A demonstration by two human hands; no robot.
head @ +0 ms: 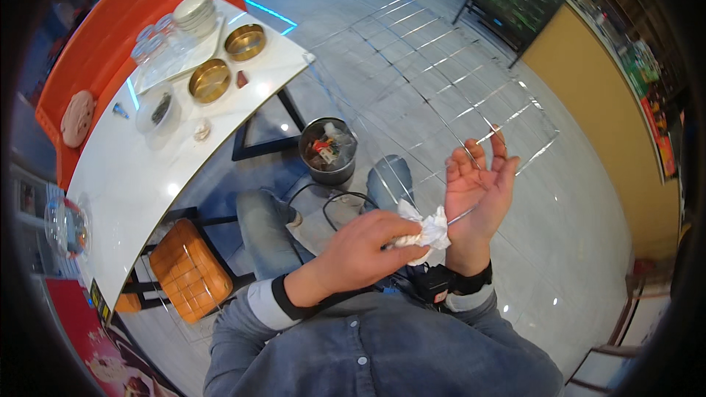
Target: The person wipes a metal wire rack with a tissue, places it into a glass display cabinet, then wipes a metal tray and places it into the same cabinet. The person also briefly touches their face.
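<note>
A wire grid rack (427,100) with thin, shiny wires reaches out over the floor in front of me. My right hand (474,207) is turned palm up under its near end, with the fingers bent around the wires. Pinched in my left hand (358,248) is a crumpled white tissue (436,229), which is pressed around a wire at the near edge, just beside my right palm. The wire inside the tissue is hidden.
A metal bin (331,176) with rubbish stands beyond my knees, near a black cable (347,194). To the left are a white table (138,157) with brass dishes (209,94) and stacked bowls (194,14), and an orange-seated stool (190,270). A counter (590,105) stands at right.
</note>
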